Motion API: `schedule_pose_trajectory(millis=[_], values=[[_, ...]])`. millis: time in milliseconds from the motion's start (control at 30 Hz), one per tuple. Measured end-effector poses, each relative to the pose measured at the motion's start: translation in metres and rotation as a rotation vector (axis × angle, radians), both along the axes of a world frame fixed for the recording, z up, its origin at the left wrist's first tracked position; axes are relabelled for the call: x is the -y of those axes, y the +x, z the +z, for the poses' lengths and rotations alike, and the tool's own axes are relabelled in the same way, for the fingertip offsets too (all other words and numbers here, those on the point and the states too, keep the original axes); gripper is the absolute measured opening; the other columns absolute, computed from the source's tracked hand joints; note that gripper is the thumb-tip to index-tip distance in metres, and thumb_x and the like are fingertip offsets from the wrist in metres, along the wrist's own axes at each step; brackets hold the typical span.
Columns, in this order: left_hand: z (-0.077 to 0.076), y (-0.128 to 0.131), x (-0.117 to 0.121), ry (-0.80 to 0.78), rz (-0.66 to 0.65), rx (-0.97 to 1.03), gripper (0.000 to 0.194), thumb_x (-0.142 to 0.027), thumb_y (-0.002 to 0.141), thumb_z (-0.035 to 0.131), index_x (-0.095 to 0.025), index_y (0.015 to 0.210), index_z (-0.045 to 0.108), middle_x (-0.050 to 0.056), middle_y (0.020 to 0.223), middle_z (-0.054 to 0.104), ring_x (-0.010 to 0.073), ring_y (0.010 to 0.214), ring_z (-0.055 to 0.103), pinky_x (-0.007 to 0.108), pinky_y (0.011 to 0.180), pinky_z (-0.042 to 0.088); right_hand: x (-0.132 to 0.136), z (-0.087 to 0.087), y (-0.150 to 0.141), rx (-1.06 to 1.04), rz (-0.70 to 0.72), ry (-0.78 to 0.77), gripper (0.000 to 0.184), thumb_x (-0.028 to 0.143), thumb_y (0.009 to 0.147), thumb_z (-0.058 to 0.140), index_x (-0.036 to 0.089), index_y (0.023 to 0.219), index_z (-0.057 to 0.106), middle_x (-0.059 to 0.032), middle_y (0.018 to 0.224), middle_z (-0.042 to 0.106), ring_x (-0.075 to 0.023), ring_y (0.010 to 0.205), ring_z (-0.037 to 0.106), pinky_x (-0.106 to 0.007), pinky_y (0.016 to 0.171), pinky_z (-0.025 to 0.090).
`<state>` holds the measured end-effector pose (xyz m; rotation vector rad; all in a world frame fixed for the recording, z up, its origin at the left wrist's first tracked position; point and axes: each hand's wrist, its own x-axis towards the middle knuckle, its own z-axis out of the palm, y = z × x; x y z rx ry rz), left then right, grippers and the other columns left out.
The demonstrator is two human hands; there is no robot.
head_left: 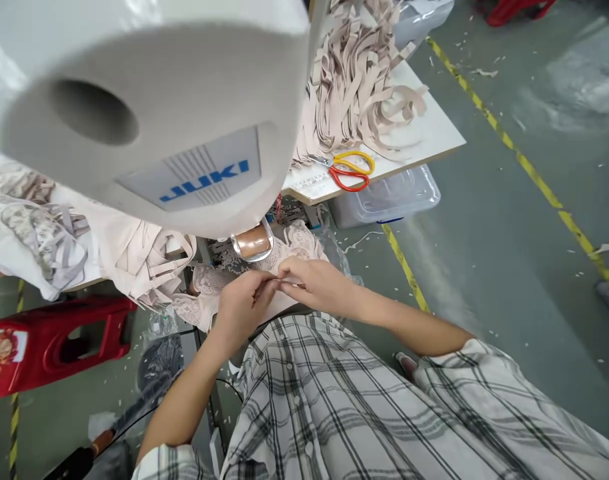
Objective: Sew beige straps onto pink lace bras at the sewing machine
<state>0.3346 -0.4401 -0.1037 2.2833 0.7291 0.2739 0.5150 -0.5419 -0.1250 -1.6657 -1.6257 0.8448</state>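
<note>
In front of my body, below the sewing machine head, both hands meet with fingertips pinched together. My left hand and my right hand grip a thin pale pink strap between them; most of it is hidden by the fingers. A pale pink lace bra lies beneath and around the hands, its other lace part showing beyond the right hand. Just past the fingertips is the machine's clear guard, which hides the needle area.
Scissors with yellow and red handles lie on the right tabletop beside a heap of pale straps. A clear plastic bin sits below. More bra pieces hang at left above a red stool.
</note>
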Motion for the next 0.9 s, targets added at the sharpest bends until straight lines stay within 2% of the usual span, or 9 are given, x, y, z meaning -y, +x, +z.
schedule_pose_trajectory(millis=[200, 300, 367, 433, 500, 600, 667, 767, 900], values=[[-0.022, -0.004, 0.000, 0.335, -0.028, 0.002, 0.032, -0.035, 0.101, 0.045, -0.018, 0.080, 0.061, 0.003, 0.073, 0.069, 0.0152, 0.061, 0.061, 0.026, 0.055, 0.038, -0.011, 0.007, 0.005, -0.119, 0.039, -0.062, 0.019, 0.031, 0.095, 0.055, 0.020, 0.095, 0.072, -0.0031, 0.087, 0.069, -0.0169, 0.086, 0.061, -0.028, 0.075, 0.041], [-0.017, -0.003, -0.006, 0.234, -0.049, 0.043, 0.027, -0.032, 0.101, 0.046, -0.018, 0.087, 0.064, 0.003, 0.079, 0.072, 0.0150, 0.068, 0.066, 0.025, 0.060, 0.045, -0.017, 0.003, 0.009, -0.369, -0.069, -0.138, 0.018, 0.034, 0.087, 0.065, 0.019, 0.088, 0.074, -0.0021, 0.085, 0.069, -0.0153, 0.081, 0.061, -0.028, 0.074, 0.043], [-0.010, -0.003, -0.012, 0.126, -0.099, 0.045, 0.023, -0.028, 0.101, 0.046, -0.019, 0.098, 0.067, 0.004, 0.091, 0.076, 0.0154, 0.080, 0.071, 0.025, 0.069, 0.050, -0.020, -0.004, 0.012, -0.572, -0.190, -0.198, 0.022, 0.039, 0.084, 0.067, 0.018, 0.086, 0.074, -0.0011, 0.081, 0.069, -0.0139, 0.074, 0.060, -0.027, 0.068, 0.043], [0.000, -0.004, -0.016, 0.076, -0.166, 0.035, 0.023, -0.024, 0.101, 0.045, -0.019, 0.110, 0.065, 0.004, 0.103, 0.077, 0.0157, 0.088, 0.072, 0.024, 0.073, 0.052, -0.022, -0.011, 0.017, -0.665, -0.228, -0.193, 0.025, 0.042, 0.083, 0.067, 0.018, 0.086, 0.073, -0.0004, 0.078, 0.066, -0.0128, 0.069, 0.057, -0.027, 0.066, 0.043], [0.009, -0.005, -0.018, 0.089, -0.206, 0.012, 0.022, -0.023, 0.100, 0.045, -0.020, 0.112, 0.063, 0.004, 0.101, 0.077, 0.0152, 0.081, 0.072, 0.024, 0.067, 0.051, -0.023, -0.013, 0.021, -0.585, -0.103, -0.104, 0.022, 0.040, 0.084, 0.068, 0.019, 0.087, 0.073, -0.0015, 0.081, 0.066, -0.0138, 0.076, 0.059, -0.029, 0.072, 0.046], [0.020, -0.007, -0.016, 0.141, -0.208, -0.018, 0.016, -0.024, 0.099, 0.047, -0.020, 0.103, 0.062, 0.000, 0.085, 0.075, 0.0128, 0.063, 0.066, 0.023, 0.056, 0.044, -0.022, -0.007, 0.024, -0.358, 0.220, 0.062, 0.017, 0.034, 0.090, 0.064, 0.021, 0.095, 0.074, -0.0066, 0.109, 0.065, -0.0176, 0.106, 0.060, -0.032, 0.089, 0.047], [0.023, -0.006, -0.015, 0.166, -0.206, -0.006, 0.012, -0.022, 0.098, 0.049, -0.021, 0.098, 0.061, -0.001, 0.079, 0.072, 0.0118, 0.059, 0.063, 0.023, 0.055, 0.043, -0.020, 0.000, 0.022, -0.271, 0.358, 0.117, 0.018, 0.030, 0.094, 0.059, 0.022, 0.101, 0.073, -0.0066, 0.117, 0.064, -0.0161, 0.110, 0.060, -0.031, 0.091, 0.047], [0.022, -0.004, -0.016, 0.162, -0.181, 0.080, 0.010, -0.017, 0.095, 0.054, -0.021, 0.096, 0.064, 0.000, 0.083, 0.071, 0.0121, 0.070, 0.066, 0.022, 0.063, 0.048, -0.019, 0.007, 0.018, -0.144, 0.405, 0.180, 0.017, 0.026, 0.095, 0.054, 0.020, 0.100, 0.070, -0.0043, 0.103, 0.068, -0.0134, 0.092, 0.063, -0.027, 0.080, 0.049], [0.022, -0.006, -0.018, 0.133, -0.144, 0.200, 0.009, -0.015, 0.093, 0.061, -0.020, 0.096, 0.067, 0.003, 0.097, 0.073, 0.0140, 0.090, 0.069, 0.024, 0.078, 0.053, -0.018, 0.012, 0.013, -0.018, 0.391, 0.313, 0.019, 0.022, 0.096, 0.050, 0.018, 0.097, 0.068, -0.0063, 0.099, 0.069, -0.0140, 0.088, 0.063, -0.027, 0.077, 0.050]])
